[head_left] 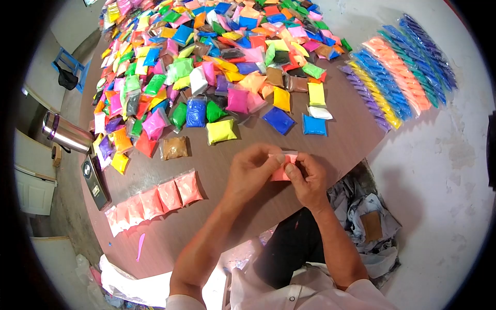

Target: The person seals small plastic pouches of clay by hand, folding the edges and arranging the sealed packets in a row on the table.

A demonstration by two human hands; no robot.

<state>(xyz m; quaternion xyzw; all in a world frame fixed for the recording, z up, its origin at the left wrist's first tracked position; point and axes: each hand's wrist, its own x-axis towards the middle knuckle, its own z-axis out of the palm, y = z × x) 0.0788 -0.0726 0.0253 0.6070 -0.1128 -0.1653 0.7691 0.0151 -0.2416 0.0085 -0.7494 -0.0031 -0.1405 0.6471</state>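
A coral packet (279,174) is sitting between the person's two hands, above the near part of the brown surface (351,137); whether it is touching the surface, I cannot tell. The left hand (251,171) is pinching its left side between thumb and fingers, and the right hand (309,181) is pinching the other side, the right thumb pressing on the packet's front. Just beyond the hands, a dark blue packet (279,120) and a lighter blue packet (314,125) are lying flat, with a yellow packet (221,132) resting further left. To the left of the left forearm, a row (151,203) of coral packets (much the same colour as the one in hand) is running at a slant, and a pink tool (140,247) is lying below it. A brown packet (174,148) is resting above the row. Behind all these, a big pile (217,67) of many-coloured packets is covering the far part of the surface. Near the left edge, a flask (72,134) is leaning over in the view beside a dark device (95,183). At the right, coloured strips (400,75) are lying side by side.
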